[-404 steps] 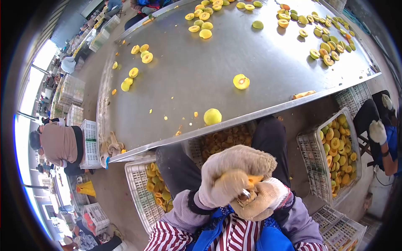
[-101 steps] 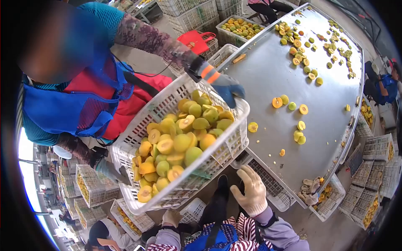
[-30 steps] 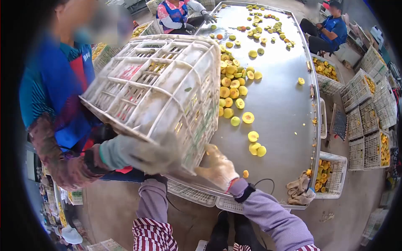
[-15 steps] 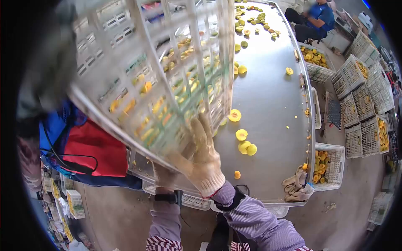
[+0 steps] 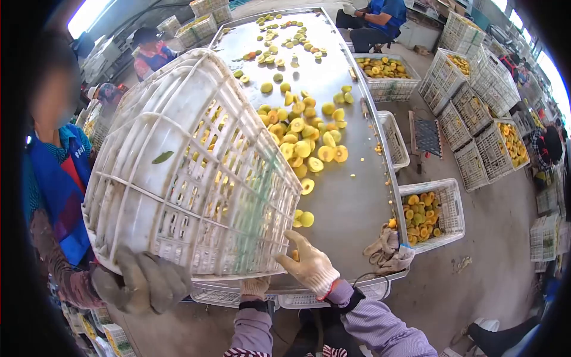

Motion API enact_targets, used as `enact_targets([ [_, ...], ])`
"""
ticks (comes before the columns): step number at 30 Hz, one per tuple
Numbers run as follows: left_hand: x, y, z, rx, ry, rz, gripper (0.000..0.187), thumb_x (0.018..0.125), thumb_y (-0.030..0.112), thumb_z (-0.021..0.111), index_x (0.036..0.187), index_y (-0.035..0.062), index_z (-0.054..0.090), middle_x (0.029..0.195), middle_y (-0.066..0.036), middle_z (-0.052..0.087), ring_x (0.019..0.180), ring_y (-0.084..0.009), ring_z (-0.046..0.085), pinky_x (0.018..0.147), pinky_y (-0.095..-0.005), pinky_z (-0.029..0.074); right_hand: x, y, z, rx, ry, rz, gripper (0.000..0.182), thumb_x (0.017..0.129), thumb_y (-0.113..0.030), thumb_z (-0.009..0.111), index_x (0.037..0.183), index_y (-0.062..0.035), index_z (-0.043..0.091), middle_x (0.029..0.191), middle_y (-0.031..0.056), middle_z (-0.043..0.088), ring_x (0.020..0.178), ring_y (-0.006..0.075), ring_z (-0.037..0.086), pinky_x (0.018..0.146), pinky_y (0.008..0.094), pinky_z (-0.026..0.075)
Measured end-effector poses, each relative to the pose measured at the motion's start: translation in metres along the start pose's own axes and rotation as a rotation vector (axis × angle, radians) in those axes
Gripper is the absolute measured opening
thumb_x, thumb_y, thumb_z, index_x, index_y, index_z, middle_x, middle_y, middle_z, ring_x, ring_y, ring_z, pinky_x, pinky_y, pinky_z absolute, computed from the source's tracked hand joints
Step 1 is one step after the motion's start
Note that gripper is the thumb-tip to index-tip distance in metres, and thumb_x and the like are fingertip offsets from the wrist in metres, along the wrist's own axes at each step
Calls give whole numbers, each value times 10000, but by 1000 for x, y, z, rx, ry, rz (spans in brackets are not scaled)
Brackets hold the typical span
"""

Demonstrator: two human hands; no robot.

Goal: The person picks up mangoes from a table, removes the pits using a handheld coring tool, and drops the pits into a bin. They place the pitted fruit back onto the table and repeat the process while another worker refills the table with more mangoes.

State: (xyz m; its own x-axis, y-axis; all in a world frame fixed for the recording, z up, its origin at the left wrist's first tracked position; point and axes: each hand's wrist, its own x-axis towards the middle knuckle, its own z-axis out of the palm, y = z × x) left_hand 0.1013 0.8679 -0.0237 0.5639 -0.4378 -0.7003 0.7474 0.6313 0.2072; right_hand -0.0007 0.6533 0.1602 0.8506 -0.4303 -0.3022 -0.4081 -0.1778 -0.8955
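Observation:
A white plastic crate (image 5: 229, 196) is tipped over the metal table (image 5: 363, 196), its slatted side and base towards me. Halved yellow peaches (image 5: 303, 134) lie heaped beyond it, and more show through its slats. My right hand (image 5: 309, 265), in a pale knitted glove, is at the crate's lower right corner with its fingers apart, seemingly touching it. My left hand (image 5: 256, 287), also gloved, is under the crate's lower edge, its fingers hidden. A co-worker's grey gloved hand (image 5: 143, 279) grips the crate's lower left edge.
A co-worker in a blue vest (image 5: 56, 178) stands at the left. Crates of peach halves (image 5: 431, 214) stand along the table's right side, with stacked crates (image 5: 476, 119) further right. Used gloves (image 5: 386, 250) lie on the near right table corner. Another person (image 5: 380, 18) sits beyond.
The crate has swung lower and to the left, and a heap of peach halves now lies on the table. My right hand has shifted lower to the crate's corner; the view has turned right.

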Motion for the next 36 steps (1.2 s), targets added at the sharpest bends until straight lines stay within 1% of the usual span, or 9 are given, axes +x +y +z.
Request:
enact_targets([
  [2, -14, 7, 13, 212, 168, 101, 410, 1009, 468, 526, 1185, 120, 653, 1009, -24, 726, 781, -167, 699, 636, -318, 614, -7, -4, -3, 38, -46, 73, 688, 905, -479, 658, 1425, -74, 461, 1319, 212, 616, 1177, 386, 613, 992, 439, 493],
  [4, -18, 19, 14, 153, 151, 73, 424, 1025, 469, 501, 1216, 112, 626, 1073, -44, 706, 865, -196, 698, 715, -350, 616, -12, 6, 12, 40, -55, -19, 755, 893, -459, 704, 1472, -73, 409, 1331, 226, 592, 1113, 339, 644, 966, 394, 502],
  [8, -29, 23, 131, 352, -273, 362, 525, 1018, 534, 512, 1247, 64, 565, 1186, -96, 662, 1088, -246, 650, 989, -433, 545, -16, -10, 30, 43, -15, -172, 734, 918, -439, 690, 1467, -44, 402, 1355, 213, 585, 1138, 364, 629, 970, 396, 499],
  [15, -30, 42, 158, 328, -225, 310, 584, 1046, 522, 449, 1409, 64, 454, 1376, -127, 560, 1184, -266, 589, 1027, -475, 512, -48, -12, 32, 50, -98, -26, 614, 941, -467, 627, 1411, -98, 486, 1390, 207, 570, 1189, 378, 614, 1014, 434, 477],
  [18, -46, 49, 125, 392, -213, 359, 539, 1050, 495, 462, 1388, 75, 472, 1337, -86, 576, 1157, -261, 597, 1016, -473, 509, -76, 7, 24, 96, -91, -74, 560, 949, -450, 624, 1360, -78, 544, 1319, 215, 620, 1163, 378, 631, 1002, 419, 484],
  [28, -176, 43, -59, 457, 214, -183, 230, 1022, 338, 556, 1014, 115, 611, 927, -53, 671, 883, -283, 692, 821, -502, 603, -212, 82, -14, 47, -6, 311, 506, 941, -434, 621, 1294, -72, 616, 1230, 194, 682, 1157, 349, 646, 986, 402, 490],
  [32, -223, 34, -111, 560, 264, -269, 249, 975, 378, 615, 1007, 131, 610, 893, -50, 658, 816, -262, 683, 780, -465, 600, -276, 85, -24, -8, 103, 536, 521, 927, -467, 618, 1282, -85, 629, 1209, 189, 692, 1142, 356, 649, 987, 416, 490],
  [34, -238, 34, -130, 482, 299, -331, 214, 944, 324, 670, 990, 119, 710, 1012, -87, 737, 954, -315, 701, 870, -462, 569, -311, 93, -25, -1, 103, 571, 509, 931, -470, 608, 1277, -98, 637, 1207, 188, 692, 1133, 360, 653, 982, 419, 493],
  [36, -236, 33, -151, 584, 266, -402, 232, 963, 360, 667, 979, 135, 718, 966, -59, 741, 926, -288, 709, 869, -482, 575, -342, 96, -26, 44, 130, 604, 514, 937, -484, 590, 1284, -107, 634, 1206, 186, 693, 1130, 356, 657, 984, 413, 494],
])
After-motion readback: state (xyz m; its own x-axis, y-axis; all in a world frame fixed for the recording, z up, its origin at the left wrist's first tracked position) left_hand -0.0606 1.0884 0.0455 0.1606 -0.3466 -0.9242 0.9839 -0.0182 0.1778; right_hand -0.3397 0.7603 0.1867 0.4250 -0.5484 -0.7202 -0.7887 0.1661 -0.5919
